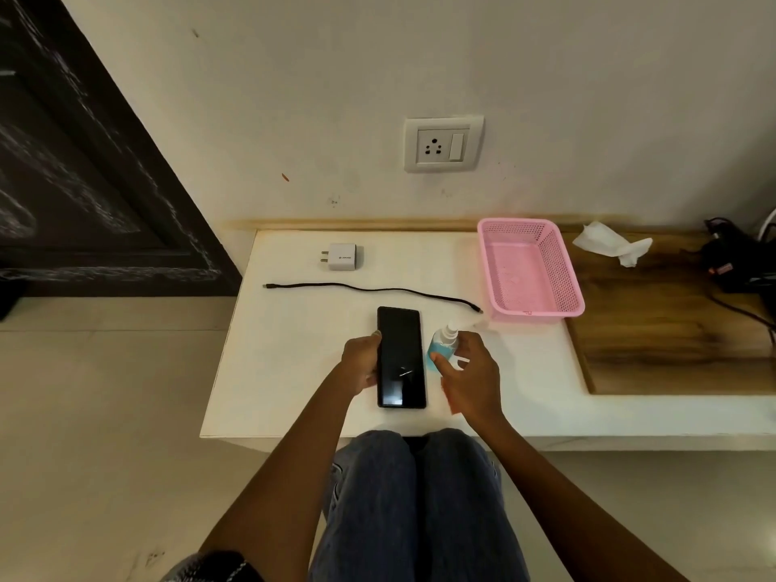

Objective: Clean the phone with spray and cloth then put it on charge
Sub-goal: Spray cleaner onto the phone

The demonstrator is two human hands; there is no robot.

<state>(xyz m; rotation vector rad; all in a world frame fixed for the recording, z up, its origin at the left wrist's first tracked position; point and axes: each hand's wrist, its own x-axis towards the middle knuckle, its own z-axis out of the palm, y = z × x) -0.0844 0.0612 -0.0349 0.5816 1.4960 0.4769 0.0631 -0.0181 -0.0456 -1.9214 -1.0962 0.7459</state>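
Note:
A black phone (401,357) is face up above the white table (294,363), its screen dark. My left hand (361,365) grips it along its left edge. Just right of the phone is a small spray bottle (441,346) with blue liquid and a white nozzle; my right hand (472,378) wraps around it, thumb on its front. A white charger plug (342,257) lies at the back of the table. A black cable (373,289) stretches across the table between plug and phone. A white cloth (611,243) lies crumpled at the back right on the wooden surface.
A pink plastic basket (531,268) stands right of the cable's end. A wall socket with a switch (443,144) is on the wall above the table. Black cables and a device (735,262) sit at the far right. My knees (415,476) are under the table's front edge.

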